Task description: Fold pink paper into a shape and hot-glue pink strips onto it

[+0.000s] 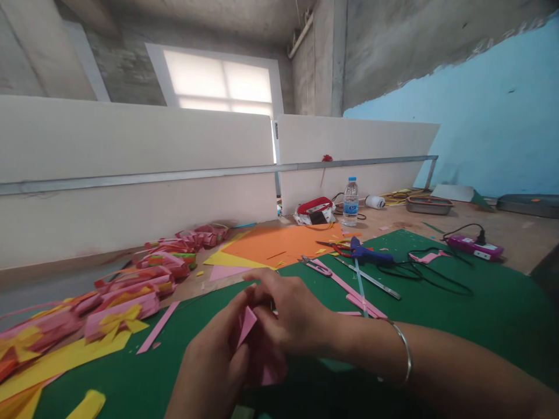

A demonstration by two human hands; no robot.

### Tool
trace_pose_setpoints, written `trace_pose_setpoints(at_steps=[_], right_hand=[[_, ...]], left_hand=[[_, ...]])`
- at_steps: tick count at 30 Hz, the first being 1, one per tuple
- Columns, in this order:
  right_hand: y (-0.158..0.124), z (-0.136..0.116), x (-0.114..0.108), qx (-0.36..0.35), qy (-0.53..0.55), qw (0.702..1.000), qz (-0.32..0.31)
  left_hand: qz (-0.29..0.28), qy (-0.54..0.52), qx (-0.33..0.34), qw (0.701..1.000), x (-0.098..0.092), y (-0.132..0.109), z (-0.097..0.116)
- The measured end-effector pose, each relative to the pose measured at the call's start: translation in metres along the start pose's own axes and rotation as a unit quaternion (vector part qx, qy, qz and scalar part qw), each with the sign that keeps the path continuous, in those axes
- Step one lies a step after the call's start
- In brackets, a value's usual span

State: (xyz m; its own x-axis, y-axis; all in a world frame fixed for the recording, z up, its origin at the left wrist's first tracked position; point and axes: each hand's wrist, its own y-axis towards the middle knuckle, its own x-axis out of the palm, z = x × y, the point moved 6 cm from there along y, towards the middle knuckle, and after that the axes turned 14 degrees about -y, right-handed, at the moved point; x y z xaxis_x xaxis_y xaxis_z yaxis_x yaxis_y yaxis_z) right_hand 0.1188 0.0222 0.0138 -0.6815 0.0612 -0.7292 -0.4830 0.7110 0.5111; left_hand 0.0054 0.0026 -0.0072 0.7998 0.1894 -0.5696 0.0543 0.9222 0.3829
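A piece of folded pink paper (267,362) is held up over the green mat (314,372), near the front edge of the view. My left hand (220,346) grips it from the left, fingers wrapped about its edge. From the right, my right hand (290,311) closes on the paper's upper part; its fingertips meet those of the left hand. Much of the paper is hidden behind the hands. Beyond the right hand lie pink paper strips (353,291), a pair of scissors (315,266) and a blue glue gun (371,252).
Pink paper pieces with yellow bows (124,317) line the left side. Orange sheets (279,241) lie behind the hands. A water bottle (350,203) stands at the back, a purple power strip (476,247) at right with black cords. White panels (144,151) rise behind the table.
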Motion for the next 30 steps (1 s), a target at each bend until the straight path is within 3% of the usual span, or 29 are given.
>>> trace_pose_setpoints(at_steps=[3, 6, 10, 17, 22, 30], right_hand=[[-0.002, 0.002, -0.001, 0.053, 0.116, 0.992, -0.018], [-0.007, 0.002, -0.003, 0.089, 0.143, 0.986, 0.003], [-0.016, -0.001, 0.001, 0.112, 0.081, 0.99, -0.005], [-0.017, -0.003, 0.017, 0.054, -0.059, 0.995, -0.061], [-0.012, 0.007, 0.021, 0.064, -0.131, 0.988, -0.058], [-0.008, 0.013, 0.013, 0.074, -0.153, 0.981, -0.093]], left_hand=[[0.044, -0.012, -0.01, 0.999, -0.007, 0.001, -0.005], [0.073, -0.023, -0.037, 0.996, -0.013, 0.003, -0.009], [0.088, -0.036, -0.053, 0.994, -0.015, 0.005, -0.01], [0.097, -0.033, -0.05, 0.993, -0.011, 0.003, -0.008], [0.053, -0.061, -0.011, 0.997, -0.001, 0.0, -0.005], [-0.031, -0.083, 0.044, 0.995, -0.018, 0.009, -0.001]])
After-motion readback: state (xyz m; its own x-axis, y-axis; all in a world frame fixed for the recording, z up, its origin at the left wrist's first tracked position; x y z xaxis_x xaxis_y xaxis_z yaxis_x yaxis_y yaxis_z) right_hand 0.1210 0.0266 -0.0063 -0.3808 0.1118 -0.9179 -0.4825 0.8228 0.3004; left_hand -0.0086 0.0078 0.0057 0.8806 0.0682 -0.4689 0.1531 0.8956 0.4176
